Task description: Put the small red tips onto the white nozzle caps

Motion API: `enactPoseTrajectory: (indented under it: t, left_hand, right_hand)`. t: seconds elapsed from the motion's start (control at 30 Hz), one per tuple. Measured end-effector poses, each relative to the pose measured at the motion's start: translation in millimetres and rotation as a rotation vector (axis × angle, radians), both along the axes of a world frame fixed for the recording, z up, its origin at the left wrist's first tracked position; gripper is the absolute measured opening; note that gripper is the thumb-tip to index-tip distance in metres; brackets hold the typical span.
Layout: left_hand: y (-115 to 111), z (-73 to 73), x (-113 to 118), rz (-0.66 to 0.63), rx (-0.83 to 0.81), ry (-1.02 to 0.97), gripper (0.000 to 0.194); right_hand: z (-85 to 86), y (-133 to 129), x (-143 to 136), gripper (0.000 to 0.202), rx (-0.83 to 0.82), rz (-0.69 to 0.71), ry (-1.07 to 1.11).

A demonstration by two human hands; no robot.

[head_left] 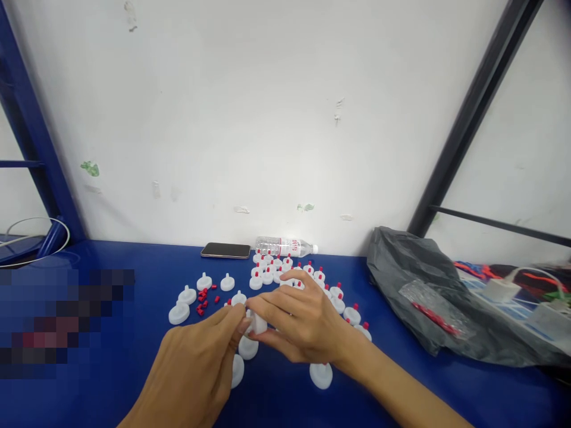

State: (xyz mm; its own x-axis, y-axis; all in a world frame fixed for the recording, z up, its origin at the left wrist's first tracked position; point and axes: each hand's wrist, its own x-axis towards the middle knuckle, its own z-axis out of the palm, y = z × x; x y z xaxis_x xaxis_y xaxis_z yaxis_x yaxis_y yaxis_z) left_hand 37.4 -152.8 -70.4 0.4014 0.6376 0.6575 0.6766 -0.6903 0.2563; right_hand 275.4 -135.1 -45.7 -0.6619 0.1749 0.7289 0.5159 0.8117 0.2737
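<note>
Both hands meet near the middle of the blue table. Between the fingertips is a white cap. My right hand pinches it from the right, while my left hand has its thumb and fingers pressed together at its left side; any small part there is hidden. Beyond my right hand stand several white caps with red tips. Plain white caps sit to the left, around a small pile of loose red tips. More white caps lie near my wrists, one below my right hand.
Against the wall, a black phone and a clear bottle lie on the blue table. A grey plastic bag with a clear packet of red pieces is at the right, beside cables and a white charger.
</note>
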Motion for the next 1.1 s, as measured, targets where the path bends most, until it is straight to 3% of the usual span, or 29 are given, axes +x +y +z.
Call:
enactPoseTrajectory:
  t: [0.13,0.27,0.33,0.4,0.53,0.63,0.7,0.77,0.9,1.03,1.1]
  left_hand:
    - [-6,13.5,1,-0.02,-0.216,-0.163,0.054]
    - [2,25.5,-32,0.036,-0.419,-0.301,0.062]
    - [10,32.7,-53,0.078,-0.454,-0.252,0.061]
    - [18,38.6,-64,0.211,-0.377,-0.128,0.058]
    - [38,32.6,-57,0.299,-0.428,0.118,0.054]
    - [49,21.0,-49,0.32,-0.427,0.201,0.064]
    - [49,20.7,-49,0.339,-0.397,0.206,0.069]
    - [41,27.7,-50,0.306,-0.359,0.14,0.068]
    - [13,45.4,-40,0.1,-0.299,-0.09,0.048]
    - [-7,50.0,-16,-0.098,-0.226,-0.204,0.026]
    - [-8,50.9,-11,-0.153,-0.172,-0.202,0.031]
  right_hand:
    - [8.8,1,3,0.029,0.07,-0.078,-0.076]
    - [24.8,15,41,0.021,0.237,-0.222,0.059]
    - [30.4,25,64,0.019,0.239,-0.372,0.137]
    - [30.8,32,78,0.019,0.185,-0.433,0.191]
    - [19.5,34,66,0.028,0.031,-0.318,0.126]
    - [10.7,29,48,0.032,-0.019,-0.255,0.07]
    - [7.7,25,40,0.034,-0.035,-0.234,0.057]
    - [7.1,21,35,0.033,-0.04,-0.209,0.063]
    - [9.8,8,21,0.033,-0.045,-0.131,0.077]
    - [10.3,-7,0,0.031,-0.05,-0.008,0.064]
    - [10.0,-11,-7,0.032,-0.052,0.03,0.066]
